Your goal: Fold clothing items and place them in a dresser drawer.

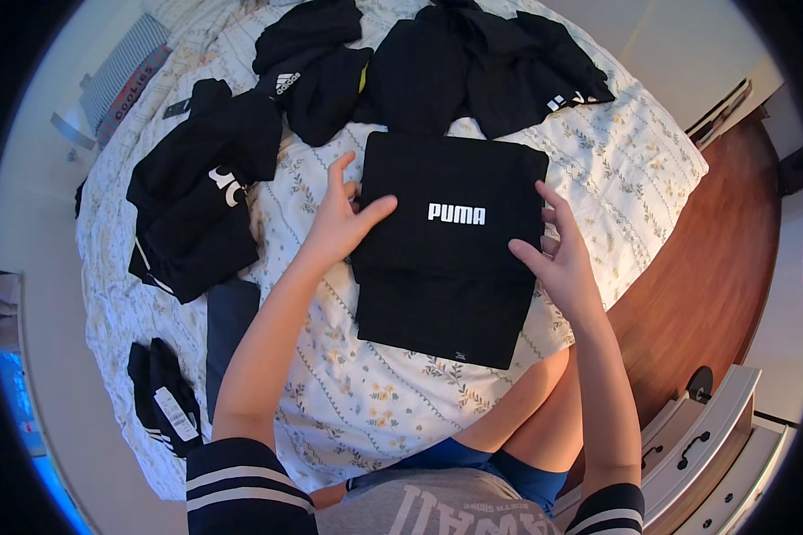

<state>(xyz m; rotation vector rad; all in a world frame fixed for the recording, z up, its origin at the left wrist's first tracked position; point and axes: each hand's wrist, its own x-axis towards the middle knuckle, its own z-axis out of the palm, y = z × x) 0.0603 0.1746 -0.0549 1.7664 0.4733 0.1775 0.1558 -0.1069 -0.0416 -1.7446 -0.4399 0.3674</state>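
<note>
A black folded garment (441, 267) with a white Puma logo lies flat on the bed before me. A crease runs across it below the logo, and small pale print shows near its bottom edge. My left hand (344, 217) is at its left edge, thumb over the cloth and fingers spread beside it. At the right edge, my right hand (559, 247) has its thumb on the cloth and its fingers apart along the side. Neither hand visibly pinches the fabric.
Black clothes with a white print (194, 194) lie at left. An Adidas garment (314, 80) and more black clothing (482, 67) lie beyond. Lower left are a dark grey item (231, 321) and tagged black striped item (167, 401). Open drawers (702, 428) stand at right.
</note>
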